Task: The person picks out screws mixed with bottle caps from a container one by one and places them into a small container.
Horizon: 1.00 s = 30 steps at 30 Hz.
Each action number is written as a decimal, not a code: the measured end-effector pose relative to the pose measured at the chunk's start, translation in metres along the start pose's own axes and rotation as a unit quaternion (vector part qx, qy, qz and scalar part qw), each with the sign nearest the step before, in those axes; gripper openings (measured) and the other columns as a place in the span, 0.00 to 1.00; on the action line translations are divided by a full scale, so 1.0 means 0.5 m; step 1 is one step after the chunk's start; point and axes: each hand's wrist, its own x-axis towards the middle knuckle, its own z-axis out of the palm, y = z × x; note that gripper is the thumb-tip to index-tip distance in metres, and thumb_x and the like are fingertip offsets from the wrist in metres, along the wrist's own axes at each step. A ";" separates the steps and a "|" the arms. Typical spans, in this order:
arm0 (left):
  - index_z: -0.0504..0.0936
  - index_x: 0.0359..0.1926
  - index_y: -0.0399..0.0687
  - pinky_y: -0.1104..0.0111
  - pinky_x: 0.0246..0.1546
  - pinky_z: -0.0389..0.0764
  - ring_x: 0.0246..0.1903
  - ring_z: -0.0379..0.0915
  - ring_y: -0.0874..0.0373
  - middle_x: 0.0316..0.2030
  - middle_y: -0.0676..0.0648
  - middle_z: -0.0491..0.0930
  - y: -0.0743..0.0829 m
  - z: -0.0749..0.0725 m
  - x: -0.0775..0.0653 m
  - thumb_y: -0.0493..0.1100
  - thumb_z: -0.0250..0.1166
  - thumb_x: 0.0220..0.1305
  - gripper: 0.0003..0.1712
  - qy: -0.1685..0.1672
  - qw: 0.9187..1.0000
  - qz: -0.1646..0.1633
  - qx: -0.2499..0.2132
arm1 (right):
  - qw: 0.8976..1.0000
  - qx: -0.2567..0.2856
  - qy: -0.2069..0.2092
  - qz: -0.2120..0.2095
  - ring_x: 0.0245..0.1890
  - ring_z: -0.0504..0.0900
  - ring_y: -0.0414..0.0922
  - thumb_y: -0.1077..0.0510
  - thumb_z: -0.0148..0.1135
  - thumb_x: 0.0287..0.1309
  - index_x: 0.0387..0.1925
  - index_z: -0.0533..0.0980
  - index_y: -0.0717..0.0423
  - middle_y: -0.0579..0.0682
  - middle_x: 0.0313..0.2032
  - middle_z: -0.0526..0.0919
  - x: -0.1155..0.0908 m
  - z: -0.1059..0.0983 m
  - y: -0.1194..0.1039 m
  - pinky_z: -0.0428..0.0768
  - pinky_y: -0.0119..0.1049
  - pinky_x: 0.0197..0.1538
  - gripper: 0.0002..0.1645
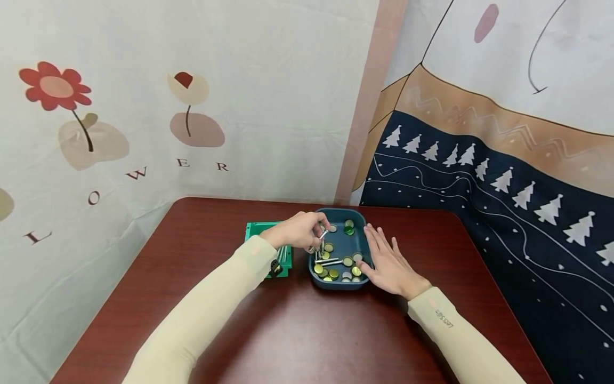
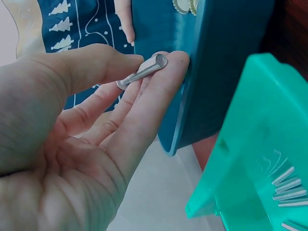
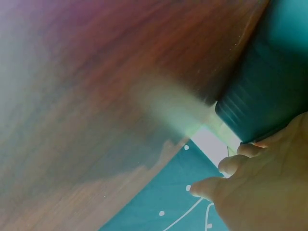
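Observation:
My left hand is over the left side of a blue plastic tub. Between thumb and fingers it pinches a silver metal bolt, seen closely in the left wrist view. Inside the tub lie several bottle caps, gold, silver and green, along with a few more bolts near its left wall. My right hand rests against the tub's right rim, fingers straight and spread, thumb over the edge.
Left of the tub stands a green bin holding several threaded bolts; the left forearm partly covers it in the head view. Both containers are on a dark red wooden table, with printed cloth hanging behind.

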 end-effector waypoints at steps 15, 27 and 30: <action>0.83 0.70 0.45 0.49 0.50 0.98 0.41 0.92 0.51 0.55 0.37 0.88 -0.012 -0.017 -0.038 0.29 0.68 0.80 0.22 0.014 1.000 0.001 -0.019 | 1.000 0.003 0.012 -0.010 0.96 0.47 0.70 0.37 0.60 0.88 0.97 0.43 0.59 0.60 0.97 0.45 -0.009 0.006 -0.002 0.50 0.84 0.89 0.58; 0.82 0.69 0.43 0.55 0.48 0.98 0.44 0.94 0.43 0.54 0.38 0.86 -0.027 -0.035 -0.064 0.27 0.67 0.80 0.22 0.043 0.998 -0.009 -0.035 | 1.000 0.001 0.008 -0.011 0.96 0.47 0.70 0.36 0.59 0.88 0.97 0.44 0.59 0.60 0.97 0.45 -0.011 0.001 -0.001 0.49 0.83 0.90 0.58; 0.82 0.69 0.42 0.54 0.48 0.98 0.42 0.93 0.47 0.53 0.37 0.86 -0.032 -0.036 -0.070 0.27 0.68 0.78 0.23 0.048 0.998 -0.013 -0.040 | 1.000 -0.001 0.009 -0.010 0.96 0.47 0.70 0.35 0.59 0.88 0.97 0.43 0.57 0.59 0.97 0.45 -0.012 0.002 0.001 0.49 0.83 0.90 0.58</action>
